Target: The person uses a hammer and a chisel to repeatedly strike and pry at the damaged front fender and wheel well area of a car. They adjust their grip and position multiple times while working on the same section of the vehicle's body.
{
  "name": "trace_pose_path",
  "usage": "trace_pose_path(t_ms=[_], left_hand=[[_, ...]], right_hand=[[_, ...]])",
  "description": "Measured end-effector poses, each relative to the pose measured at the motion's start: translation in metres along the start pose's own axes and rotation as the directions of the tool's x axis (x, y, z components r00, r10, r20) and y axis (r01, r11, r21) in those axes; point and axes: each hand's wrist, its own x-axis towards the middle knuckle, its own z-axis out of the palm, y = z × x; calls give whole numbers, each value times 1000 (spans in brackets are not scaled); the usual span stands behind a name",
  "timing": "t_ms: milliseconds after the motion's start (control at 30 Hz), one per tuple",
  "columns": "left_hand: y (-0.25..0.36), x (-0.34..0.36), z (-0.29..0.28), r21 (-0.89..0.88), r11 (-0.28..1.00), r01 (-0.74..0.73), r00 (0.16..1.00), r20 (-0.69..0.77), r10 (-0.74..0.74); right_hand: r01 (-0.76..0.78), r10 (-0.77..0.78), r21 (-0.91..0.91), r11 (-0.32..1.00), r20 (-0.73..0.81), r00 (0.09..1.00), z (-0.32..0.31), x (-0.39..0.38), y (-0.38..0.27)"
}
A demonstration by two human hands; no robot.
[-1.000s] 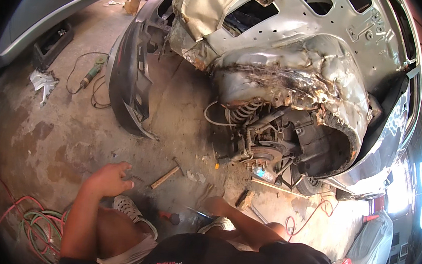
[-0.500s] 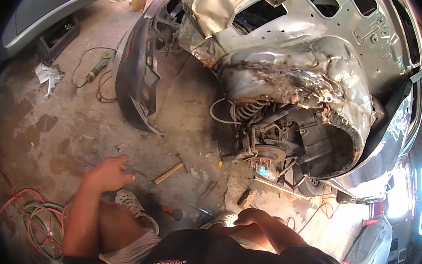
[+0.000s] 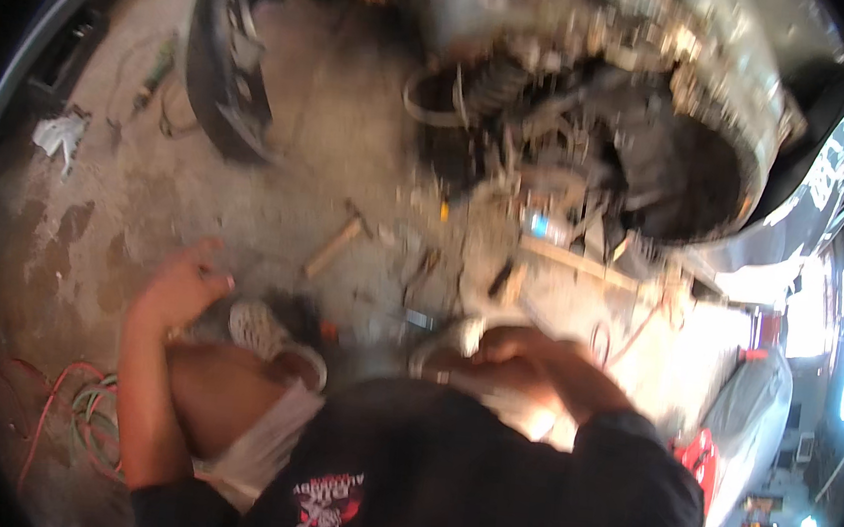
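My left hand (image 3: pixel 179 284) hangs over the concrete beside my left knee, its fingers partly stretched out and apart, with nothing visible in it. By my right knee, my right hand (image 3: pixel 520 347) is low over the leg; motion blur hides how its fingers lie. A hammer (image 3: pixel 331 250) with a wooden handle lies on the floor ahead, between both hands and nearer the left. Beyond the right hand lies a brown block (image 3: pixel 509 283). Farther ahead stands a car body with a cut, ragged wheel arch (image 3: pixel 700 72), its suspension parts exposed.
A dark bumper cover (image 3: pixel 220 75) curves at the upper left. Near it lie a green corded power tool (image 3: pixel 155 75) and a torn metal piece (image 3: pixel 59 138). Red and green hoses (image 3: pixel 92 420) coil at the lower left. A plastic bottle (image 3: pixel 543 224) and a wooden strip (image 3: pixel 582 266) are below the wheel arch.
The view has tilted down toward my body, so the car has shifted upward in the picture. The left hand appears farther left and slightly higher; the right appears higher. The picture is now blurred.
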Motion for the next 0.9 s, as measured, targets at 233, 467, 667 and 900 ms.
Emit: trace_pose_path(t_ms=[233, 467, 667, 900], left_hand=[[46, -3, -11, 68, 997, 42, 998, 33, -44], [18, 84, 32, 409, 907, -97, 987, 155, 36], [112, 90, 58, 503, 846, -176, 979, 177, 98], [131, 84, 73, 569, 782, -255, 960, 246, 135]], right_hand=[[-48, 269, 825, 564, -128, 955, -48, 56, -74], [248, -67, 786, 566, -256, 964, -42, 136, -101], [312, -99, 652, 691, -343, 934, -32, 154, -113], [357, -94, 661, 660, -399, 912, 2, 163, -112]])
